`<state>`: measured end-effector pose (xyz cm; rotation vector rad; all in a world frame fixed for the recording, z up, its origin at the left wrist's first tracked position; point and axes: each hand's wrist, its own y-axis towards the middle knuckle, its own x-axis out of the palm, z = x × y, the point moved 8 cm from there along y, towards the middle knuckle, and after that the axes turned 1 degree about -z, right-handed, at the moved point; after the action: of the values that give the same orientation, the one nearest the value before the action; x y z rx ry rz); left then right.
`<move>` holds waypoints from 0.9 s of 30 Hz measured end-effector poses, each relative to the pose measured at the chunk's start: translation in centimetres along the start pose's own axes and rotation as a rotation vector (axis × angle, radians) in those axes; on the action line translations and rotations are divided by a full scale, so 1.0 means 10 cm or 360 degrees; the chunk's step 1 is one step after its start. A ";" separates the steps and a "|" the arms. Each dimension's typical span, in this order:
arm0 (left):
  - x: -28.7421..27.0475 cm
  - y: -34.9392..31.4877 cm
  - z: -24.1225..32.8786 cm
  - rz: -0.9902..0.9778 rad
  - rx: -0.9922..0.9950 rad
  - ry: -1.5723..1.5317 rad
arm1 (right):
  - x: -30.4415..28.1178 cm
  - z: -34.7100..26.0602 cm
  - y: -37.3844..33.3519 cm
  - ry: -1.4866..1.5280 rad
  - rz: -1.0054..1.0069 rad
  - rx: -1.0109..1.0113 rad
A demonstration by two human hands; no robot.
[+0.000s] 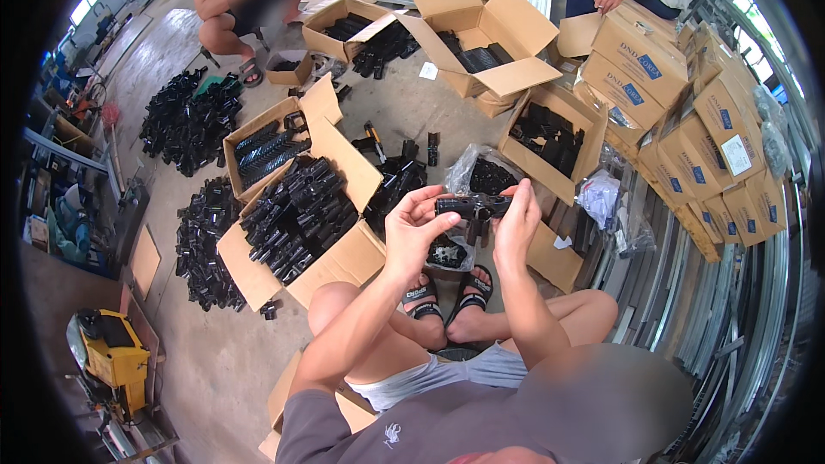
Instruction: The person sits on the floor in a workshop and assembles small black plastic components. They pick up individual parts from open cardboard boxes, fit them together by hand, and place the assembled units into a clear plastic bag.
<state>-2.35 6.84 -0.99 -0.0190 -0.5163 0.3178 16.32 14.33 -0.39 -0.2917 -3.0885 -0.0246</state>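
Observation:
Between my two hands is a black tubular connector (460, 205), held level above my feet. My left hand (418, 222) pinches its left end between thumb and fingers. The right end sits against the fingers of my right hand (516, 222), which partly hide it. A short black stub points down from its middle. Beneath it, a clear plastic bag (464, 167) holds small black parts, and a second bag of small parts (449, 251) lies nearer my feet. Left of my hands, an open carton (339, 268) is heaped with similar black connectors (296, 215).
Loose black parts form piles (191, 120) on the floor at left. More open cartons (516, 77) stand ahead, with stacked closed cartons (632, 60) at right. Long metal profiles (687, 318) lie along the right. Two other people sit at the far side. A yellow machine (120, 361) stands lower left.

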 end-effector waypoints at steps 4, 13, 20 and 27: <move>-0.08 0.06 -0.04 0.0145 -0.0047 -0.0381 | 0.22 0.00 -0.21 0.0186 -0.0116 0.0116; -0.21 0.09 0.09 0.0314 0.0223 -0.0490 | 0.47 0.20 -0.45 0.0331 -0.0121 0.0201; -0.35 0.07 0.24 0.0364 0.0315 -0.0221 | 0.59 0.21 -0.54 0.0363 -0.0306 0.0222; -0.44 0.02 0.55 0.0430 0.0674 0.0103 | 0.48 0.51 -0.47 0.0296 -0.0482 0.0028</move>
<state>-8.73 5.37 1.68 0.3132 -0.3741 0.6838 10.52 10.70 -5.37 0.1714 -2.9140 -0.0320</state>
